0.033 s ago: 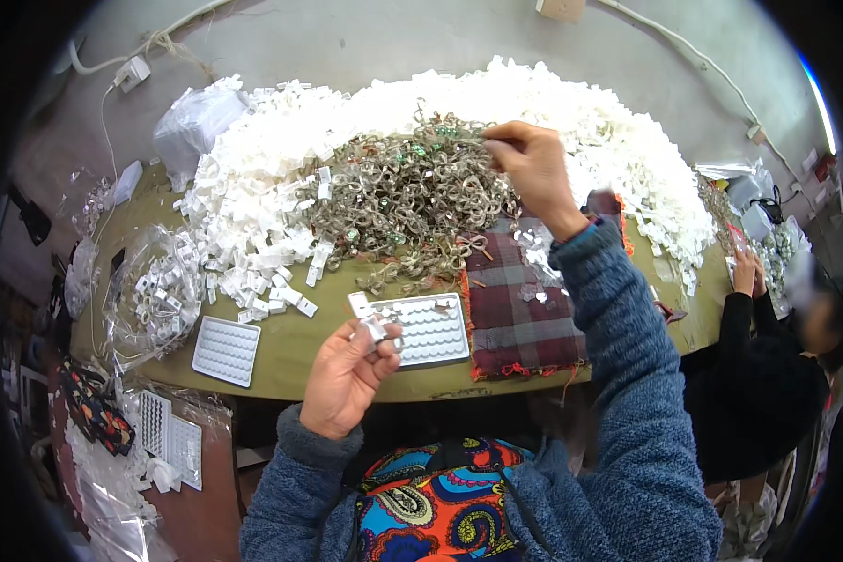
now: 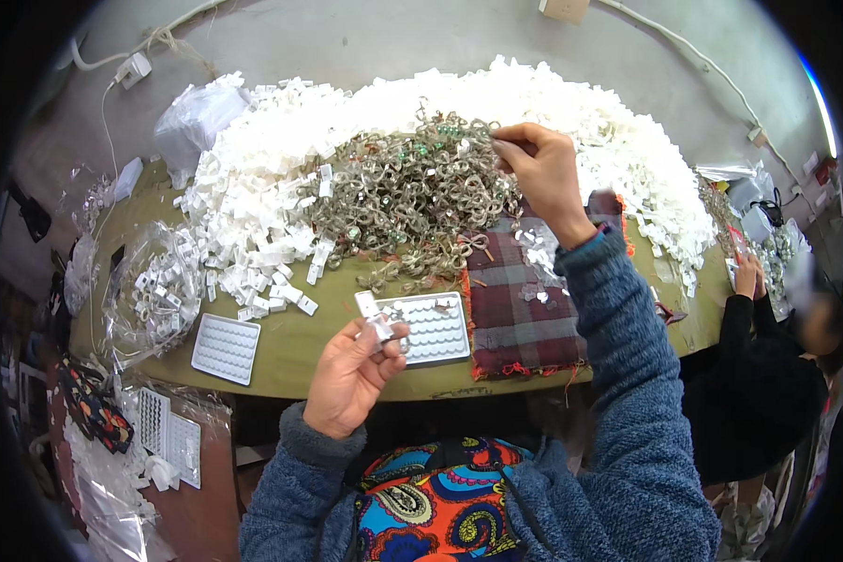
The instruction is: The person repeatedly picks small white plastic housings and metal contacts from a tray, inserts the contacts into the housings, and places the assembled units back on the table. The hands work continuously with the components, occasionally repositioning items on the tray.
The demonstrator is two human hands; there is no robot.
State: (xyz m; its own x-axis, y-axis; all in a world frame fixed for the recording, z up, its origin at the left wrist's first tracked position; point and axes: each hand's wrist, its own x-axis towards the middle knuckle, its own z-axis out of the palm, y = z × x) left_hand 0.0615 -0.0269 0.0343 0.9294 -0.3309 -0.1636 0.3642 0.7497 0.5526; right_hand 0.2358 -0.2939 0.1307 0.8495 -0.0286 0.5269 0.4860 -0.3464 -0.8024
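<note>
Close to the table's near edge, my left hand (image 2: 347, 379) is closed around small white plastic pieces (image 2: 367, 304), with a greyish loop showing beside its fingertips. Just behind it lies a white tray (image 2: 437, 328) with rows of round hollows, partly covered by the hand. My right hand (image 2: 545, 178) reaches over the upper right edge of a heap of tangled grey-brown loops (image 2: 403, 201) dotted with green bits. Its thumb and fingers are pinched together; whatever lies between them is too small to name.
Heaped white plastic pieces (image 2: 628, 131) surround the loops at the back. A plaid cloth (image 2: 520, 323) with small clear flakes lies right of the tray. To the left are a second tray (image 2: 226, 349) and a plastic bag (image 2: 150, 323) of white parts. Another person's hands (image 2: 747, 273) work at far right.
Both hands have shifted very slightly to the right, the left one still holding the white plastic pieces. The right hand keeps its pinch above the heap's edge.
</note>
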